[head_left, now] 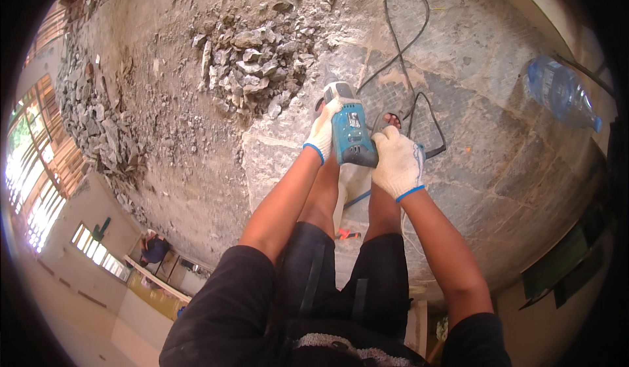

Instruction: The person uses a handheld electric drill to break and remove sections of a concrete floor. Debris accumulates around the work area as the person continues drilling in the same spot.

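A teal and grey demolition hammer point(354, 131) is in both my hands, its front end at the broken edge of the stone floor. My left hand point(322, 131), in a white knit glove with a blue cuff, is closed at the tool's front left side, and a dark grip shows by its fingers. At the back right, my right hand point(399, 164), gloved the same way, is wrapped round the rear handle, which it mostly hides. The tip of the tool is hard to make out. A black power cord point(414, 85) lies looped on the slabs beyond my right hand.
Broken stone is heaped point(252, 65) ahead on the left, and a longer rubble pile point(98, 121) lies farther left. Stone slabs point(511, 151) cover the right side. A clear plastic bottle point(560, 92) lies at far right. Something small and red point(348, 234) is near my legs. Another person point(154, 248) is at lower left.
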`<action>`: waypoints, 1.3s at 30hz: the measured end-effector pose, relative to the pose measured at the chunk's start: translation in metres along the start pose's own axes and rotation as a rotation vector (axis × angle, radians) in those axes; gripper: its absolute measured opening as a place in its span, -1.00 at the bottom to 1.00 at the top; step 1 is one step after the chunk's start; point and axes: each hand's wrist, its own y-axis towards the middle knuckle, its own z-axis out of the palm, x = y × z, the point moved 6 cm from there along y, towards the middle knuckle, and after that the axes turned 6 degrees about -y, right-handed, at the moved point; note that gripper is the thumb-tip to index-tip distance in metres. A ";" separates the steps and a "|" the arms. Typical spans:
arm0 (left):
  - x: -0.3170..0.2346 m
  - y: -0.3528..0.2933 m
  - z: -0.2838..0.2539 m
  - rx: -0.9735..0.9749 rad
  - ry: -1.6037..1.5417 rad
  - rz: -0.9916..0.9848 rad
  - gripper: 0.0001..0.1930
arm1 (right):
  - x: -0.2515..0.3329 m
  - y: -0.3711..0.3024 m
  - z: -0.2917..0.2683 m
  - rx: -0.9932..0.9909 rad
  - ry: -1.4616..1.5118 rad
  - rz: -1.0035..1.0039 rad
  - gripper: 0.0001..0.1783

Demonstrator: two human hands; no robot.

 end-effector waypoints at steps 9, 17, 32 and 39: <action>-0.021 0.020 0.020 0.034 0.002 -0.010 -0.52 | -0.006 0.031 -0.010 0.058 -0.083 -0.006 -0.57; -0.015 0.046 0.027 -0.019 -0.102 0.026 -0.51 | -0.017 0.071 -0.029 0.182 -0.257 -0.093 -0.63; -0.032 0.059 0.022 0.076 0.002 0.055 -0.42 | -0.018 0.083 -0.006 0.119 -0.183 -0.079 -0.68; -0.009 0.015 0.013 0.072 0.099 0.155 -0.40 | -0.024 0.025 -0.005 -0.042 -0.022 -0.191 -0.67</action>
